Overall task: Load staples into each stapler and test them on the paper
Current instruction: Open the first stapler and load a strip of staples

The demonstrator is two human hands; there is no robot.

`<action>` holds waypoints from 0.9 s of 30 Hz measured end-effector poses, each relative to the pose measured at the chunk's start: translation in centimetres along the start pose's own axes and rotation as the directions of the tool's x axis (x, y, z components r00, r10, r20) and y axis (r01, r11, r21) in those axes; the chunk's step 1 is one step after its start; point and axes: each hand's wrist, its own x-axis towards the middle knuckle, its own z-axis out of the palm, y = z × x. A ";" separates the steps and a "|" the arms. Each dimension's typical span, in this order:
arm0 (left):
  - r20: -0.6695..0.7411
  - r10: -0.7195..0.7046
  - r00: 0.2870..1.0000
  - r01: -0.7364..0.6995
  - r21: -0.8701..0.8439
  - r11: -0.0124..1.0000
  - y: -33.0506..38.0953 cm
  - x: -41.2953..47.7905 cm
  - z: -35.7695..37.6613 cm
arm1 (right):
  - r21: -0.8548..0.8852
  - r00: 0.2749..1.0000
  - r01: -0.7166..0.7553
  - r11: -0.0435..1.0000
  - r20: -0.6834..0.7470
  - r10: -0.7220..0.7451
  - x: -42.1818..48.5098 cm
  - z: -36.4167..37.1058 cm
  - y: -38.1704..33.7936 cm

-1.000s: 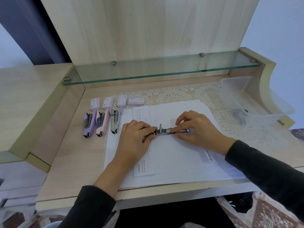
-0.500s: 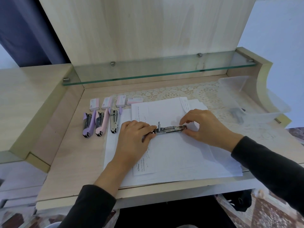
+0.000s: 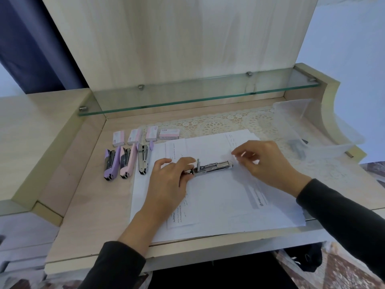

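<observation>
An opened silver stapler lies flat on the white sheets of paper in the middle of the desk. My left hand grips its left end. My right hand hovers just off its right end, apart from it, fingers loosely curled; whether they pinch anything small I cannot tell. Left of the paper lie a purple stapler, a pink stapler and a silver stapler side by side. Behind them stand several small staple boxes in a row.
A clear plastic bin with a dark object inside sits at the back right on a lace mat. A glass shelf overhangs the back of the desk. A raised wooden ledge borders the left side.
My right hand has let go of the stapler's right end and lifted away to the right. My left hand stays on the left end; the stapler has not moved.
</observation>
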 end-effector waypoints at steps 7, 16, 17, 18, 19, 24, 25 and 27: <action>0.042 0.058 0.997 -0.060 0.041 0.997 -0.6 0.1 0.3 | 0.005 0.996 -0.020 1.000 0.082 0.019 -0.8 1.4 0.0; 0.097 0.120 0.988 -0.136 0.170 0.976 -1.1 0.3 0.9 | 0.055 0.995 -0.063 0.997 0.079 0.059 -0.3 2.7 0.2; 0.095 0.126 0.988 -0.141 0.169 0.975 -1.2 0.3 0.9 | 0.058 0.996 -0.061 0.996 0.070 0.057 -0.4 2.8 0.2; 0.090 0.131 0.987 -0.145 0.166 0.975 -1.2 0.3 0.9 | 0.061 0.997 -0.059 0.996 0.062 0.056 -0.5 2.8 0.3; 0.085 0.135 0.987 -0.147 0.159 0.976 -1.3 0.2 0.9 | 0.068 0.997 -0.057 0.996 0.053 0.053 -0.6 2.9 0.3; 0.083 0.111 0.990 -0.124 0.174 0.977 -1.1 -0.1 -0.2 | 0.091 0.998 -0.062 0.994 0.035 0.059 -0.8 3.0 0.5; 0.087 0.076 0.993 -0.092 0.199 0.976 -1.3 -0.3 -0.7 | 0.092 0.997 -0.066 0.994 0.036 0.063 -0.8 3.1 0.5; 0.092 -0.022 0.995 0.002 0.214 0.977 -1.9 -0.8 -1.8 | 0.102 0.996 -0.079 0.992 0.035 0.076 -0.7 3.1 0.6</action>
